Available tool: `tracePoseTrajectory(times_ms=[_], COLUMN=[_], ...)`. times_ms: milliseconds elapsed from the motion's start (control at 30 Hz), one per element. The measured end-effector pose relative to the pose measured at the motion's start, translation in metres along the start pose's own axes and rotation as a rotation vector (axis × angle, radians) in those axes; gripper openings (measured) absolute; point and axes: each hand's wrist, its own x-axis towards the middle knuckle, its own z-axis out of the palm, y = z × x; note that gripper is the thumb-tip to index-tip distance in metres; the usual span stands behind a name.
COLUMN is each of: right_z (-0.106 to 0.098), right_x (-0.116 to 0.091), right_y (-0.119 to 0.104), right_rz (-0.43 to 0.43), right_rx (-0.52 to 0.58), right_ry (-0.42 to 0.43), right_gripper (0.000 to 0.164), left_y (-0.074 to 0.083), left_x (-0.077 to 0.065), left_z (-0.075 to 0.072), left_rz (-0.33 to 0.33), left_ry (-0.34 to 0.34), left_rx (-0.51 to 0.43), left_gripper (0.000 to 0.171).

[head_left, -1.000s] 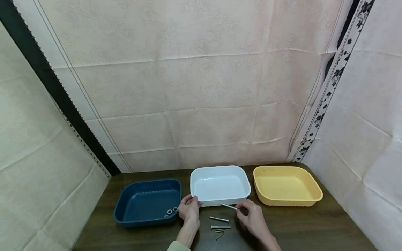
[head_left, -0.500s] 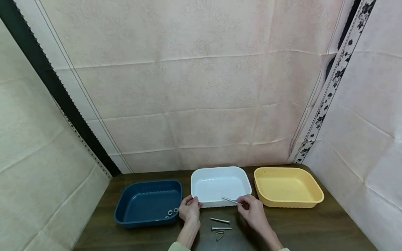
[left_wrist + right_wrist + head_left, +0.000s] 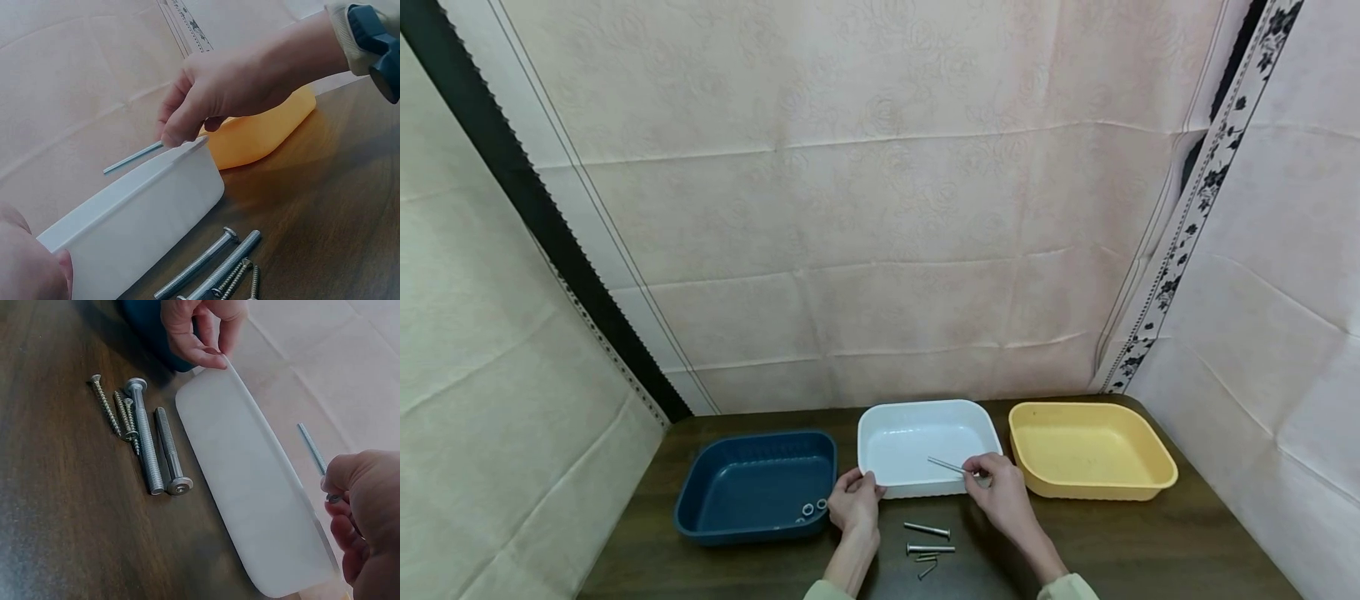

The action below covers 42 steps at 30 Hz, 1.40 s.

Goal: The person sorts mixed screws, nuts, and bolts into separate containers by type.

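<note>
My right hand point(image 3: 998, 492) pinches a thin threaded bolt point(image 3: 311, 447) near its head, the shank pointing left over the white tray point(image 3: 898, 454). In the left wrist view the bolt point(image 3: 132, 158) shows just above the tray's near rim. My left hand point(image 3: 854, 505) holds that tray's near left corner between thumb and fingers. On the table in front of the tray lie two thick bolts point(image 3: 145, 437) side by side. Several small brass-coloured screws point(image 3: 105, 403) lie beside them, on the side away from the tray.
A dark blue tray point(image 3: 756, 482) stands at the left, with a few small metal nuts point(image 3: 807, 509) in its near right corner. To the right stands a yellow tray point(image 3: 1086, 450). Cloth walls point(image 3: 880, 208) enclose the back and sides of the wooden table point(image 3: 1120, 542).
My right hand has moved up and forward, carrying the bolt from the tray's front edge to over its inside. The left hand has stayed at the corner.
</note>
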Motion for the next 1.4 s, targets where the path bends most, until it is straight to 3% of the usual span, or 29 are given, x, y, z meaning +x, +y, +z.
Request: tracePoseTrajectory(times_ms=[167,367,767,1000,1400], right_z=[0.004,0.008,0.017,0.018,0.009], right_x=[0.003,0.006,0.009,0.008,0.005], right_y=[0.001,0.000,0.003,0.002,0.000], right_rz=[-0.018,0.052,0.084,0.039,-0.018], right_rx=[-0.048,-0.087,-0.113,-0.069,-0.003], right_ry=[0.017,-0.004,-0.036,0.029,0.159], right_gripper=[0.016,0.015,0.012,0.026,0.025], left_y=[0.001,0.002,0.002,0.002,0.004], left_x=[-0.001,-0.002,-0.004,-0.003,-0.001], left_z=[0.001,0.001,0.000,0.000,0.002], left_rz=[-0.006,-0.011,-0.007,-0.014,-0.030], left_ry=[0.003,-0.002,-0.016,-0.012,0.007], left_rx=[0.000,-0.002,-0.012,-0.012,0.010], left_gripper=[0.022,0.023,0.023,0.024,0.026])
